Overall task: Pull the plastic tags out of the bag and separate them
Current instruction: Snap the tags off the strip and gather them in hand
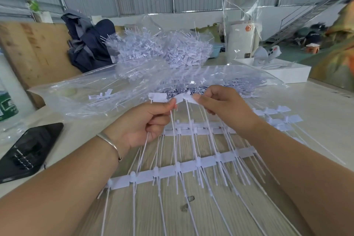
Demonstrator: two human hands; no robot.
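Observation:
Both hands are raised over the table, holding a short strip of white plastic tags (180, 98) between them. My left hand (147, 122) pinches the strip's left part and grips one long tail in its curled fingers. My right hand (224, 107) pinches the strip's right end between thumb and fingers. Behind the hands lies a clear plastic bag (92, 94) with many tags inside. Rows of joined tags (183, 166) with long thin tails lie on the table under my hands.
A black phone (30, 149) lies at the left. A big heap of tags in plastic (159, 48) sits behind the bag. A white box (277, 72) stands at the back right, a dark backpack (90, 44) at the back left.

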